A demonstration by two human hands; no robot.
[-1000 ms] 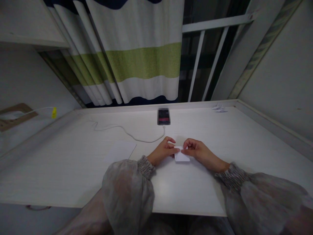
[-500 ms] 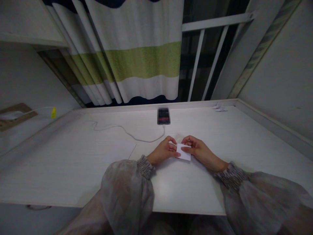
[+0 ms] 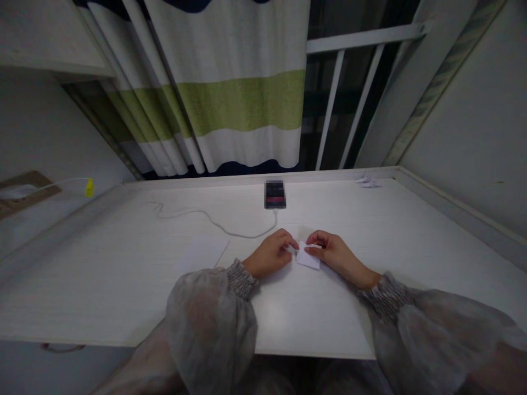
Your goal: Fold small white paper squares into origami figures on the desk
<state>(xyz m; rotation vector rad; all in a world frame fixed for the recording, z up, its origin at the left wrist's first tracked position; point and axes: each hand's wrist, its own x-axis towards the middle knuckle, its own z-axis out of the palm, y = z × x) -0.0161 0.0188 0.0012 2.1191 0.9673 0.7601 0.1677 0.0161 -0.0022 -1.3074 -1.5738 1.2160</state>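
Observation:
A small piece of folded white paper is held above the desk in front of me. My right hand pinches its upper right part, thumb on the near face and fingers behind. Just to its left is my left hand, with the index finger reaching to the paper's upper left corner. The left thumb is apart from that finger, and I cannot tell if the fingertip touches the paper. The upper left corner looks bent or lifted.
A white sheet of paper lies flat left of my left forearm. Farther back, a dark device, blurred out, has a white cable running left. Small folded paper pieces lie at the far right by the desk's back edge.
My left hand has let go of the paper's left edge, its thumb drawing back to the left. The paper's upper left corner now looks bent. My right hand keeps its pinch.

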